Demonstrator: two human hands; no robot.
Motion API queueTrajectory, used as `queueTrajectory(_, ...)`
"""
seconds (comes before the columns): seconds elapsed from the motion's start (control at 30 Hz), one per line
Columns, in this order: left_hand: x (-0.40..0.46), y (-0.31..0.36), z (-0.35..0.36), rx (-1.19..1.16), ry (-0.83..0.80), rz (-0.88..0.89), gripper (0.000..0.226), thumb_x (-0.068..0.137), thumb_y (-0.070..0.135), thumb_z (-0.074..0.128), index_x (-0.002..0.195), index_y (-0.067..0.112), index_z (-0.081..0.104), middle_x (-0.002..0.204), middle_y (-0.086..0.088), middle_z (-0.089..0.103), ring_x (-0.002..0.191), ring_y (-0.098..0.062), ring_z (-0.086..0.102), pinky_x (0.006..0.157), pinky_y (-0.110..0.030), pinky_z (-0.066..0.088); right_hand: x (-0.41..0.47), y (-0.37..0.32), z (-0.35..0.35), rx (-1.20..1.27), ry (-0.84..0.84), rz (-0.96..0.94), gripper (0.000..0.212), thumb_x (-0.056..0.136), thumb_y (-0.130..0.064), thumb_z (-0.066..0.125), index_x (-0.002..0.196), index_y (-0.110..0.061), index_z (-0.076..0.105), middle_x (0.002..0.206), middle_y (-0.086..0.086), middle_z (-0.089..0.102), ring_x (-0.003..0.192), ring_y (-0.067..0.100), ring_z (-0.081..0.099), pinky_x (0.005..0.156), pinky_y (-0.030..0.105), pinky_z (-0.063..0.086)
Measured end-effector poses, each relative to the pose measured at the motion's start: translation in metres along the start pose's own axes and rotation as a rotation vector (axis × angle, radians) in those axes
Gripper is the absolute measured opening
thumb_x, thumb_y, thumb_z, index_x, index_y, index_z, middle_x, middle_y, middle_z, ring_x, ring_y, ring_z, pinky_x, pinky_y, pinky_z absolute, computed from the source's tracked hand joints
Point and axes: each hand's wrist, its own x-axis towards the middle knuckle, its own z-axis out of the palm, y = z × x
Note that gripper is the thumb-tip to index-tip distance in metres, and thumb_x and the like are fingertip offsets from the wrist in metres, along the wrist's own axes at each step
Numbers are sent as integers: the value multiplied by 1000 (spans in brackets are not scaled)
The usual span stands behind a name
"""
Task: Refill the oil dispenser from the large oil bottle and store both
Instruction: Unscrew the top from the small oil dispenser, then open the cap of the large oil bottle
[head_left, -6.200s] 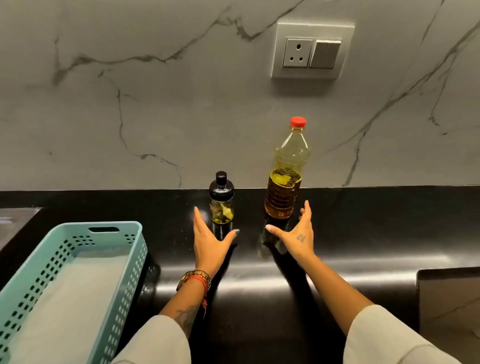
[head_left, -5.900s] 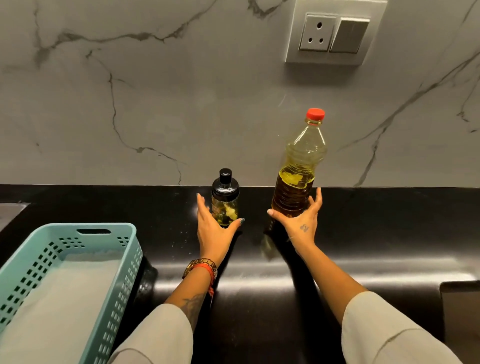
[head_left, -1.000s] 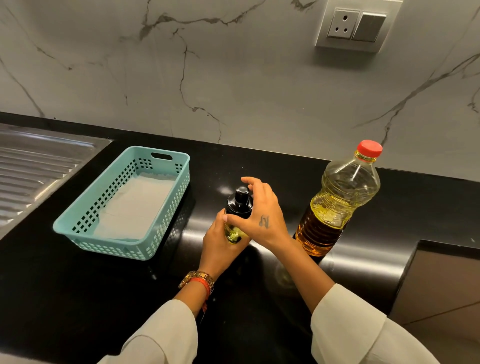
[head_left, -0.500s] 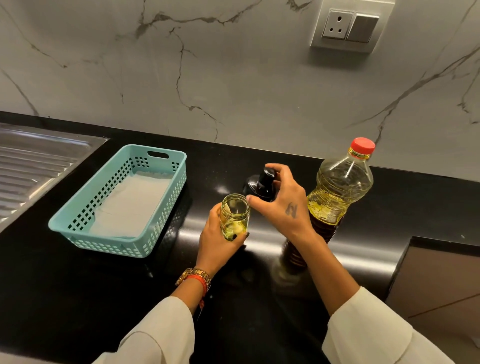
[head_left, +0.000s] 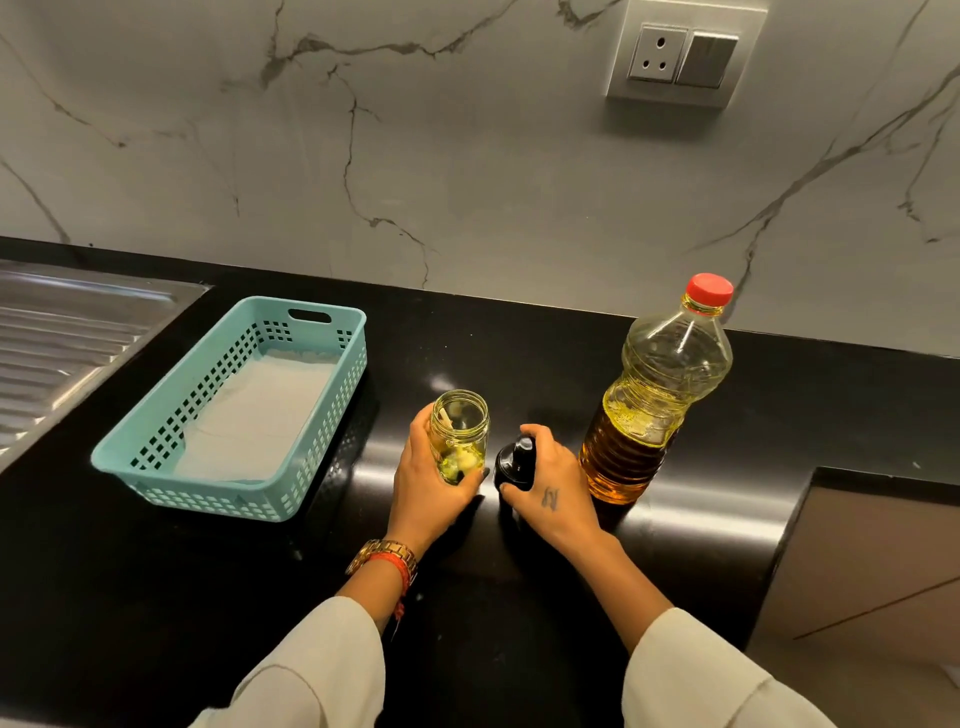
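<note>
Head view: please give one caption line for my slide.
Left hand holds the opened oil dispenser; right hand holds its black lid.

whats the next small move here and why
Probably let the right hand release the black lid on the counter and reach for the big oil bottle. The jar, gripped by the left hand, is open and nearly empty, while the bottle's red cap is on, so it needs opening before pouring.
</note>
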Motion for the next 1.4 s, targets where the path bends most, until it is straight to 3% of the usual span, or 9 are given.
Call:
queueTrajectory(0.27,-1,0,-1,-2,-14,19,90,64,40,80,135,26,27,131,1,47,117,-16,49,91,-29,45,-3,-1,-5,-7,-19,-52,80,76,-35,71,141,-19,26,152,4,22,140,20,21,111,31,21)
queueTrajectory(0.4,-4,8,-3,-158,38,66,84,65,65,63,134,34,27,134,3,42,121,-14,46,98,-30,42,-6,-23,-24,17,125,-188,73,80,-37,67,141,-17,30,151,4,27,139,18,24,113,32,25)
queueTrajectory(0.53,-4,15,-9,-196,169,119,85,72,76,47,139,28,27,144,3,32,133,-16,33,109,-44,31,-9,-60,-57,141,143,-331,69,80,-41,66,139,-24,32,146,-1,36,135,12,33,108,38,37)
queueTrajectory(0.67,19,53,-15,-120,238,291,76,80,59,51,140,20,27,147,-3,32,136,-17,30,111,-47,29,-6,-94,-116,216,312,-454,68,79,-39,67,136,-19,36,133,2,51,118,11,50,92,34,50)
queueTrajectory(0.87,37,142,11,-170,50,460,73,77,50,62,137,26,28,137,8,34,129,-11,36,106,-40,37,10,-82,-202,-23,686,-337,57,79,-44,66,125,-14,50,120,5,60,97,12,57,76,29,52)
queueTrajectory(1.03,36,183,49,-139,-181,376,86,72,58,64,141,32,20,145,1,30,130,-17,36,104,-40,39,19,-48,-207,-198,581,-170,55,77,-57,61,114,-16,62,112,7,64,98,21,59,80,34,48)
queueTrajectory(1.17,36,192,71,-181,-234,375,74,76,47,68,137,30,30,133,1,42,118,-12,48,95,-40,49,22,-36,-198,-138,603,-219,39,80,-44,66,104,-14,67,98,7,69,88,20,62,77,37,53)
queueTrajectory(1.3,34,191,75,-236,-223,338,62,79,36,69,133,25,40,126,4,47,111,-7,51,92,-30,51,23,-36,-199,-65,545,-257,29,85,-32,64,108,-16,67,103,5,69,93,15,60,76,26,51)
queueTrajectory(1.4,33,190,72,-282,-238,327,61,79,37,70,132,28,40,124,7,47,110,-7,52,91,-30,51,22,-37,-209,132,322,-262,29,87,-22,62,116,-24,63,112,-3,64,96,6,60,74,15,52)
